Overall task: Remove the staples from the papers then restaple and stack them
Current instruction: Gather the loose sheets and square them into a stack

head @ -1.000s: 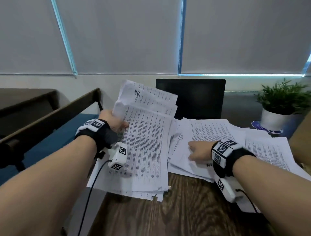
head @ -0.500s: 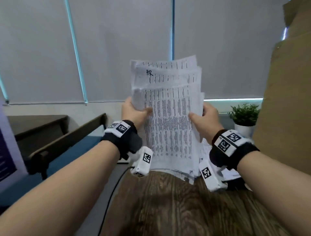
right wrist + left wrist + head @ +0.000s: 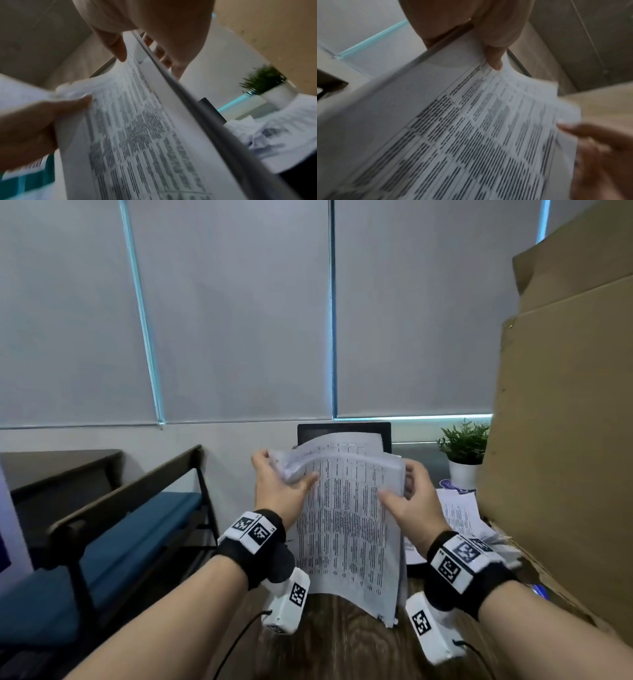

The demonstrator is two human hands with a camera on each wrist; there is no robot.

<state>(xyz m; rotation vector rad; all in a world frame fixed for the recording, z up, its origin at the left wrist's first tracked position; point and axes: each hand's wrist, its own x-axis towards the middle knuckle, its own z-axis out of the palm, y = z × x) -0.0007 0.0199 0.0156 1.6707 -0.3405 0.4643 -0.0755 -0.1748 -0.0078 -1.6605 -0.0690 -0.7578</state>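
A thick stack of printed papers [image 3: 346, 522] stands nearly upright over the wooden table [image 3: 342, 645], its top edge curling away from me. My left hand [image 3: 277, 484] grips the stack's upper left side, thumb across the front page. My right hand [image 3: 407, 501] grips the upper right side the same way. In the left wrist view my thumb [image 3: 494, 59] presses the papers [image 3: 471, 135]. The right wrist view shows the papers [image 3: 137, 128] edge-on, with fingers behind them. No stapler or staple remover is in view.
More loose papers [image 3: 459, 515] lie on the table at the right, beside a small potted plant [image 3: 464, 453]. A large cardboard box [image 3: 565, 440] rises close on the right. A dark screen [image 3: 342, 431] stands behind the stack. A blue-cushioned bench [image 3: 102, 549] sits at the left.
Both hands gathered the papers off the table and raised them upright. Since half a second ago the stack has dropped lower and its top has bent away from me.
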